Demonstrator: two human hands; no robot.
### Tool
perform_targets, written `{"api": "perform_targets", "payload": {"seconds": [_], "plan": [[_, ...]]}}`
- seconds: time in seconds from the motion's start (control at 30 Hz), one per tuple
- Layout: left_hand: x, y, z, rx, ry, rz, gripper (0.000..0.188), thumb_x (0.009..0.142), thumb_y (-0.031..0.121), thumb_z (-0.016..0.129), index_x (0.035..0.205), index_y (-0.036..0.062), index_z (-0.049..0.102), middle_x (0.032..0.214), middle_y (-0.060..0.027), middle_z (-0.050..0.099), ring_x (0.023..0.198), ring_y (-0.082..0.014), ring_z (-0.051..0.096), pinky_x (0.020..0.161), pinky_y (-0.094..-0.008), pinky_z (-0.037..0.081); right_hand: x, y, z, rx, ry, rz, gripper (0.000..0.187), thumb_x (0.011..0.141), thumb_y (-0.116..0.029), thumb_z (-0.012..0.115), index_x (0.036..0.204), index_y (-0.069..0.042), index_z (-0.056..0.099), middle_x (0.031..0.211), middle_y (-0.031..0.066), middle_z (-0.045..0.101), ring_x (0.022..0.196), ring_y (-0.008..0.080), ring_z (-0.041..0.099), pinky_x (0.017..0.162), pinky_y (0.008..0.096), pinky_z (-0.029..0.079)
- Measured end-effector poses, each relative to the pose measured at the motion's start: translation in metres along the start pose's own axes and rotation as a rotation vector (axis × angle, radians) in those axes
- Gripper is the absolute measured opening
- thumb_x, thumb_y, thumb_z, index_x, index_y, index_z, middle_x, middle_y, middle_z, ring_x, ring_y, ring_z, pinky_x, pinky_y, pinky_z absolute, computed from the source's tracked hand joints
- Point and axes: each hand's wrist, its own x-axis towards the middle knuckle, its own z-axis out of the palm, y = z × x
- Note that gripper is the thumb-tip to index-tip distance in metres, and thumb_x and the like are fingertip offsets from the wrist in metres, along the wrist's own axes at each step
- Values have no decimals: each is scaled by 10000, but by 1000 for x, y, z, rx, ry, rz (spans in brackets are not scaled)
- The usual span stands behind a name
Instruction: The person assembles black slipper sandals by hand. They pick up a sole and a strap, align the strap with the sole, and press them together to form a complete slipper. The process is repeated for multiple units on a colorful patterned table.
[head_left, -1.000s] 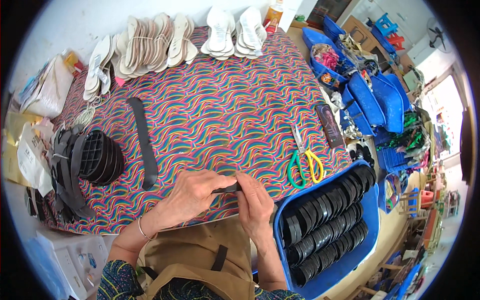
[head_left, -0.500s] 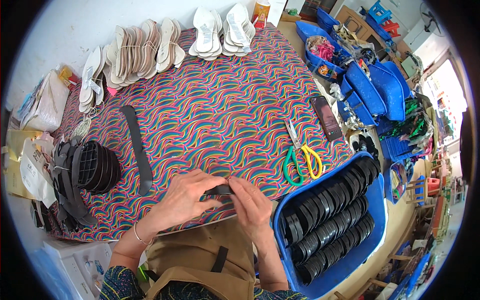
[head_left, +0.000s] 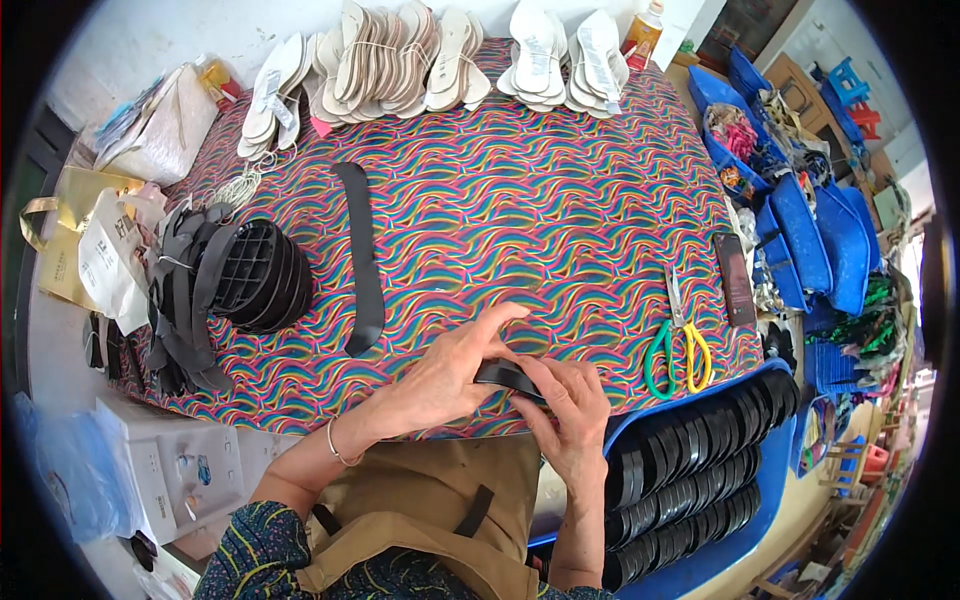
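Observation:
A small curved black piece, apparently a shoe heel (head_left: 508,377), is between my hands at the table's near edge. My left hand (head_left: 450,368) grips its left end, the index finger raised and pointing outward. My right hand (head_left: 572,400) pinches the other end between thumb and fingers. Beyond them a long black strip (head_left: 362,260) lies flat on the table. Left of it stands a stack of black ribbed heels (head_left: 270,280) with gridded hollow undersides, beside a bundle of dark strips (head_left: 180,300). To the right are scissors (head_left: 679,318) with green and yellow handles.
A blue bin (head_left: 766,470) at the right holds rows of glossy black pieces. Tied bundles of pale insoles (head_left: 375,65) line the back of the patterned table (head_left: 520,220). A phone (head_left: 735,280) lies by the right edge. More blue bins (head_left: 810,240) stand beyond.
The view has shifted, moving the table's things rightward and up in the picture. My left index finger has lifted, and my right hand has turned around the held black piece.

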Motion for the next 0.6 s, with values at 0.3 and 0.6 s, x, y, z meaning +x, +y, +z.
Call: {"api": "perform_targets", "payload": {"seconds": [0.3,0.6], "plan": [[1,-6,3,-101,0,-7,764,792,-29,720,1435,96,327,1017,-144,732,1160,-361,593,946,-480,450,0,-1,-2,208,-40,180,476,704,-66,826,1152,-21,669,987,113,666,859,278,602,726,382,497],[0,-9,2,-67,33,-4,818,708,-123,688,1414,95,336,1080,-189,693,1062,-378,625,891,-485,464,15,3,10,108,-160,28,452,692,-104,826,1132,-79,729,900,76,602,788,230,572,668,342,467]]}}
